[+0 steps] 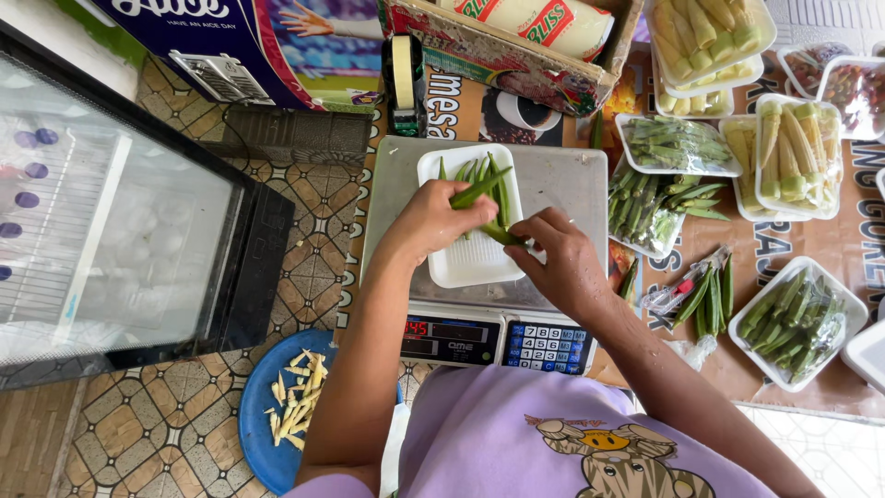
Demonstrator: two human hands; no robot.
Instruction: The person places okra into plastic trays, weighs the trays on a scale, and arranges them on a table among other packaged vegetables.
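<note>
Your left hand pinches an okra pod | your right hand grips another pod, fingertips hidden | white tray on scale, partly covered.

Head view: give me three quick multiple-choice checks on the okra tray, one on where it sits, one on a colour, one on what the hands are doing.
1. Where does the white tray sit?
A. on the scale platform
B. on the floor
C. on the blue plate

2. What colour is the plate with the pale cut strips?
A. red
B. blue
C. white

3. What is the state of the hands?
A. both are bare of anything
B. only one is over the tray
C. each has an okra pod in its grip

Answers: 1 A, the tray lies on the steel platform above the keypad. 2 B, the plate on the tiles is blue. 3 C, the left hand and the right hand each pinch a green okra pod over the tray.
</note>
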